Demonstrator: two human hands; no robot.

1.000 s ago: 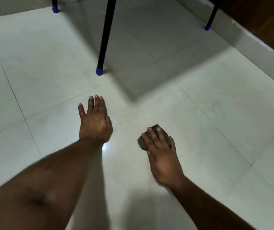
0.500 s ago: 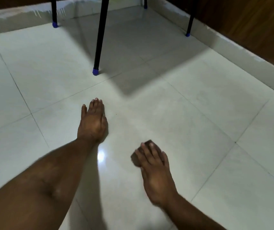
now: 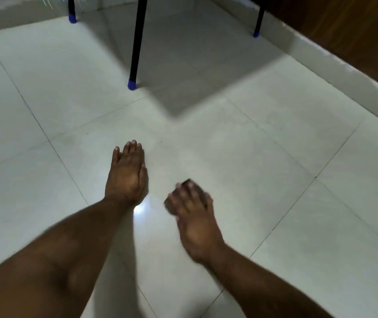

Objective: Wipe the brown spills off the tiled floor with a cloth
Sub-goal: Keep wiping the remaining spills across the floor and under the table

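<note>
Head view, one entry per item as we find it.

Cloth (image 3: pixel 184 192): small dark brown pad, folded or wadded, soft-looking, blurred. It lies flat on the floor under our right hand (image 3: pixel 193 214), showing only past the fingertips and at the left edge of the fingers (image 3: pixel 189 196). Its long axis cannot be told.

Right hand: fingers straight, pressing down on the cloth, pointing far and slightly left. They do not curl round it that we can see. This is the nearer hand to the cloth, being on it.

Left hand (image 3: pixel 127 173): flat on the tile just left of the right hand, fingers straight and together, holding nothing, apparently bracing us.

Tiled floor (image 3: pixel 263 157): large pale glossy tiles, thin dark grout lines, a bright glare spot between the two hands. No brown spill is plainly visible; a few tiny dark specks lie far of the left hand.

Furniture leg (image 3: pixel 137 42): thin black tube, blue cap, far centre.

Skirting (image 3: pixel 343 63): pale strip, far right, below brown wood.
</note>
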